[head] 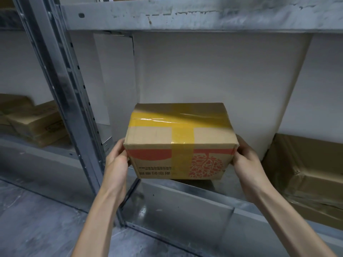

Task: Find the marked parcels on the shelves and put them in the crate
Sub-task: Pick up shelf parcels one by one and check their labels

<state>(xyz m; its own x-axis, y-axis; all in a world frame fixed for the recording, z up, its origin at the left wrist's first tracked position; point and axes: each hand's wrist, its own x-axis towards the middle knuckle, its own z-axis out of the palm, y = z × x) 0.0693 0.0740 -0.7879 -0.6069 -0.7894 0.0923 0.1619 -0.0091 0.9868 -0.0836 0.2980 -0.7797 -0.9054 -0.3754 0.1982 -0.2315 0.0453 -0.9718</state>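
Squarely gripped the cardboard parcel [181, 141] at its two ends: left hand [116, 162] on the left end, right hand [246, 156] on the right end, thumbs at the near edges, fingers wrapped round the sides and mostly hidden. Held the parcel upright at the front edge of the metal shelf [185, 204], just right of the steel upright [74, 108]; could not tell whether its bottom touched the shelf. Showed yellow tape [182, 138] crossed over top and front, with red print below it, upside down. Saw brown cartons [37, 123] stacked on the left shelf and an opened carton [306, 173] near on the right.
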